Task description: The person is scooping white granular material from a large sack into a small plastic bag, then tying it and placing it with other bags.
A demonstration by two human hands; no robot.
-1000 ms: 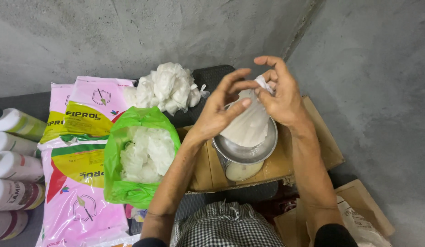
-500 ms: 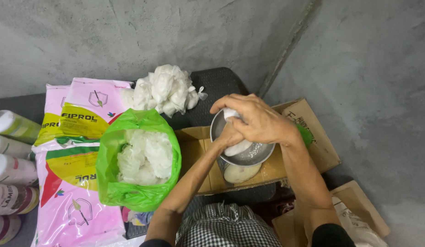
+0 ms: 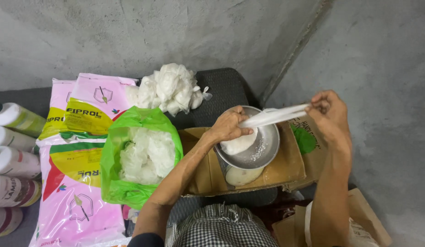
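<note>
A small clear plastic bag filled with white powder sits in a round steel bowl, a little right of the picture's centre. The bag's filled part is a pale, rounded lump resting against the bowl's inner wall at about 9 o'clock, and its empty neck is pulled out into a thin, flat, twisted strip running toward 2 o'clock. The left hand has its fingers clamped on the neck just above the lump. The right hand pinches the far end of the strip, fingers together, held above the bowl's rim. Loose white powder dusts the bottom of the bowl.

The bowl stands on a brown cardboard box. At 9 o'clock from the bowl, a green plastic bag lies open, holding more crumpled clear bags. At 11 o'clock, a heap of tied white bags rests on a dark surface. Pink and yellow sacks lie farther left, with white bottles at the left edge.
</note>
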